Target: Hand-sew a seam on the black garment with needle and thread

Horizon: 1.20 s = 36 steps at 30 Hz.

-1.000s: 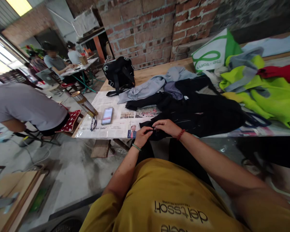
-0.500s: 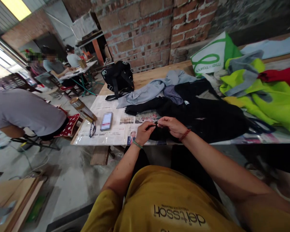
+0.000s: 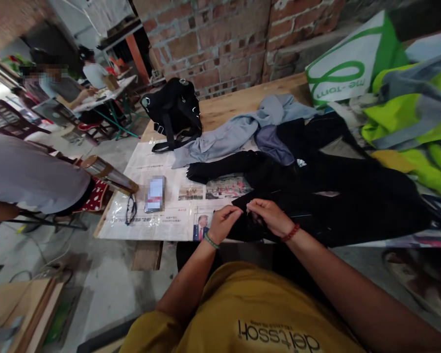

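Note:
My left hand point(image 3: 223, 224), with a green bracelet at the wrist, is closed in a pinch over the left edge of a black garment point(image 3: 367, 196). What its fingertips hold, if anything, is too small to make out. Just to the right, my right hand point(image 3: 272, 216), wearing a red bracelet, is pinched on a thin pale needle point(image 3: 247, 210). A small gap separates the two sets of fingertips. The garment lies spread on the newspaper-covered table point(image 3: 172, 230), with a small pale patch showing through it and a white mark near its top.
A phone point(image 3: 155, 194), eyeglasses point(image 3: 131, 210) and a tilted flask point(image 3: 110, 174) are at the left. Behind lie a black bag point(image 3: 174, 110) and grey cloth point(image 3: 224, 139). A green-white bag point(image 3: 347, 68) and yellow-green clothing point(image 3: 407, 117) are at right. A person in grey point(image 3: 33, 171) sits left.
My left hand has come off the bit of black cloth it was pinching, and my hands have parted slightly. The view has shifted closer to the table.

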Available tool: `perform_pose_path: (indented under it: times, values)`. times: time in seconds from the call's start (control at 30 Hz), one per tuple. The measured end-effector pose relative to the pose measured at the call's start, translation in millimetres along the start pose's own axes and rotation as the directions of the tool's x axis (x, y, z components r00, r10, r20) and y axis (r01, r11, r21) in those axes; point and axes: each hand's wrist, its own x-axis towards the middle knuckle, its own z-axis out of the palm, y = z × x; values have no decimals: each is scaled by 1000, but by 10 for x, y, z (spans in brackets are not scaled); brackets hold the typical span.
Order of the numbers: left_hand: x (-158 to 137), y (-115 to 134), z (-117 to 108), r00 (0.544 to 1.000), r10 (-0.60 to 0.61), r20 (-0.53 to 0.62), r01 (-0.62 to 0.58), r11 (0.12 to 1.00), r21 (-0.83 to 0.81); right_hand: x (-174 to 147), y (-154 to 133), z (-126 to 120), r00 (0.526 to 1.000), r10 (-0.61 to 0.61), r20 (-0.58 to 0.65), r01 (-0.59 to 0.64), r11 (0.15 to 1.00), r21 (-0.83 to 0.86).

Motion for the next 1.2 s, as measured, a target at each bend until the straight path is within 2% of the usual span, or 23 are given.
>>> perform_pose_path:
  times: [0.1,0.17,0.33,0.53,0.63,0.73,0.8,0.87,0.97,1.1,1.2]
  values:
    - [44,-36,-28,987,-160,-1,157,973,-170,-3,15,-25,1000,3,2,-3,994,105]
    - [50,-60,-49,982,-182,45,187,960,-210,3,36,-27,1000,-9,-10,10,992,128]
    - [1,-18,-101,975,-26,219,59,988,-144,19,71,-23,998,-45,-43,50,992,113]
    - [-71,106,-130,924,16,383,-30,999,30,10,55,-25,997,-68,-24,70,988,136]
    - [-134,116,-141,943,54,327,-58,998,0,3,50,-14,996,-85,-32,88,988,125]
    - [-201,70,-154,984,64,164,-58,997,-41,2,57,-5,994,-98,-41,103,986,128]
    - [-235,28,-163,998,1,57,3,998,-60,2,65,-3,994,-107,-36,111,984,139]
    - [-259,-1,-174,997,-82,1,82,994,-76,3,72,-4,993,-117,-31,120,983,142]
    - [-289,17,-203,993,-95,68,100,992,-77,2,78,-7,992,-124,-31,127,983,135]
    - [-330,117,-254,980,33,197,-23,998,-53,0,79,-7,992,-124,-28,127,984,126]
    - [-339,160,-249,968,80,239,-78,997,-19,-1,82,-6,991,-129,-28,131,984,118]
